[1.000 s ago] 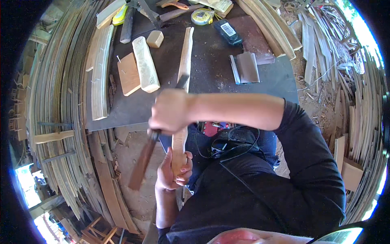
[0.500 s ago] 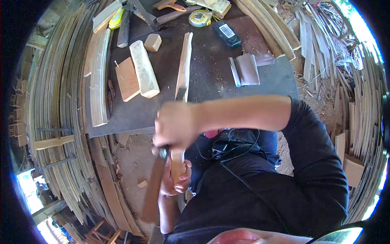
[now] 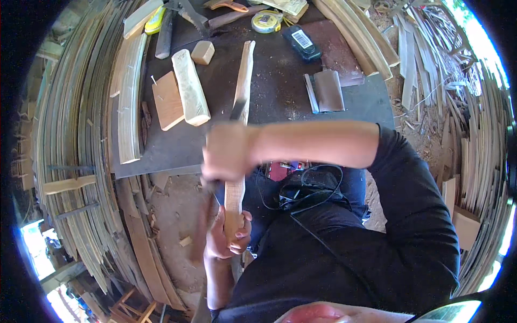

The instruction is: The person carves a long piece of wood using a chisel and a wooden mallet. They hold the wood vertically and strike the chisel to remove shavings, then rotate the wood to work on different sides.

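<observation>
Head view: I am gripping a long piece of wood point(image 3: 245, 70) with one hand and holding a tool point(image 3: 237, 110) over it with the other.
My left hand point(image 3: 228, 237) is clamping round the near end of the wood, which is pointing away from me over the dark table point(image 3: 280, 89). My right hand point(image 3: 226, 152) is wrapping round the middle of the tool, its dark end showing beyond my fist and its brown end blurring near my left hand. Left of the wood, a pale block point(image 3: 191, 89) is lying against a brown board point(image 3: 168, 102); a tape measure point(image 3: 266, 22) is sitting farther off.
</observation>
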